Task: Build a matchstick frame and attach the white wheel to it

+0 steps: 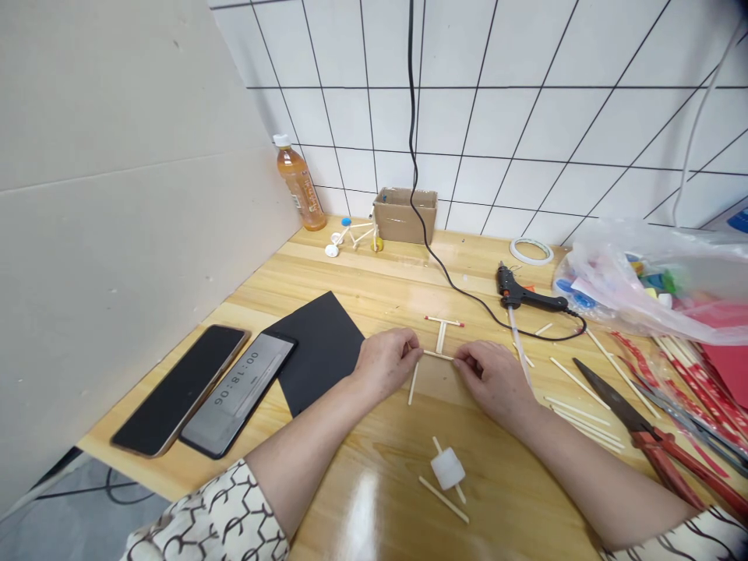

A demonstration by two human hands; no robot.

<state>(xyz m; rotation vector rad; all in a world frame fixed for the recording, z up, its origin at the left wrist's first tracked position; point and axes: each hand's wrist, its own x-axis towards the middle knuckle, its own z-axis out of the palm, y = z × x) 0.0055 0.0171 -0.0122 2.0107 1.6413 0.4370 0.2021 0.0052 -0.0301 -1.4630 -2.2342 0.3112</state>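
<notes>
A thin pale stick (438, 355) lies crosswise between my hands, below a small T-shaped stick piece (442, 335) whose top bar has red ends. My left hand (393, 360) pinches the stick's left end, and my right hand (488, 378) pinches its right end. Another short stick (414, 384) rests on the wood just below my left fingers. Nearer to me, a white block (448, 468) has a stick passing under or through it, with a loose stick (443, 499) beside it.
Black paper (324, 351) and two phones (178, 389) (239, 393) lie left. A glue gun (520, 292), tape roll (531, 251), scissors (636, 425) and plastic bag (660, 280) are right. Behind stand a bottle (302, 187), cardboard box (405, 218) and small stick model (359, 232); a black cable (435, 253) crosses the table.
</notes>
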